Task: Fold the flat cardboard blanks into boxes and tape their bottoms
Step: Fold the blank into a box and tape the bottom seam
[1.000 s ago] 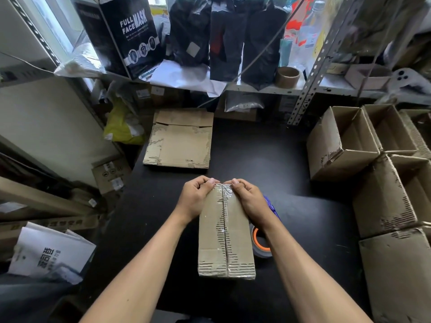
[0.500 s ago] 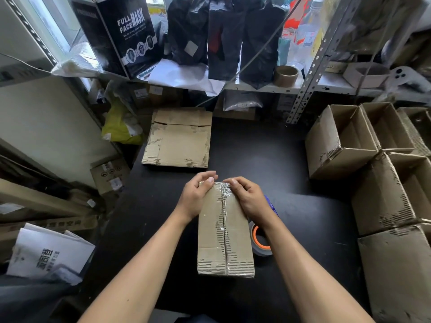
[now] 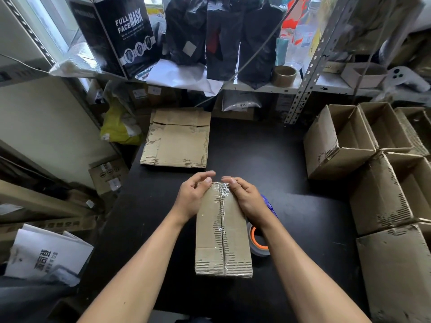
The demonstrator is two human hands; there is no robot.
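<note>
Your left hand (image 3: 191,197) is lifting off the box (image 3: 223,231) – fingers loosely curled, holding nothing – while your right hand (image 3: 247,198) keeps pressing the tape (image 3: 222,206), so this bottom looks sealed.

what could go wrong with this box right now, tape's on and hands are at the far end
1. The clear tape looks wrinkled at the far end of the box, where the left hand and right hand press it; it may lift there.
2. The tape roll sits tight against the box under the right forearm and could get knocked.
</note>
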